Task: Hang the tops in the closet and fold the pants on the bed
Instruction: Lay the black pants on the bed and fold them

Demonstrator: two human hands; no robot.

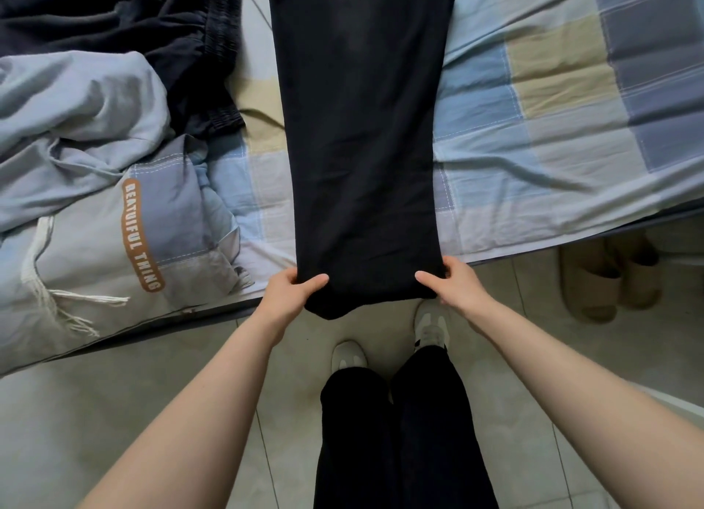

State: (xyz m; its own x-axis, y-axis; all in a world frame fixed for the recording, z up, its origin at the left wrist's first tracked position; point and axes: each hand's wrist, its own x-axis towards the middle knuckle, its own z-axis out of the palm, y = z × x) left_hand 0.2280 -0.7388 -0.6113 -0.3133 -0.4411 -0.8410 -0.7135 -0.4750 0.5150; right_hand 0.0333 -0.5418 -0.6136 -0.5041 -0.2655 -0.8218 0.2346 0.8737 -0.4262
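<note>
Head view. Long black soft-fabric pants (362,135): laid flat along the blue, beige and grey checked bed sheet (533,127), running from 12 o'clock to centre, near end overhanging the bed edge. Left hand (291,291): pinches near-left corner, thumb on top. Right hand (453,283): pinches near-right corner likewise. Dark crumpled garment (125,32) at 10 o'clock; grey quilt (87,188) at 9; tan slippers (609,280) on the floor at 3

We see soft, even daylight with faint shadows and no glare, sharp focus throughout, black pants (362,146) losing detail, and wide-angle bending along the bed (533,127) edge
</note>
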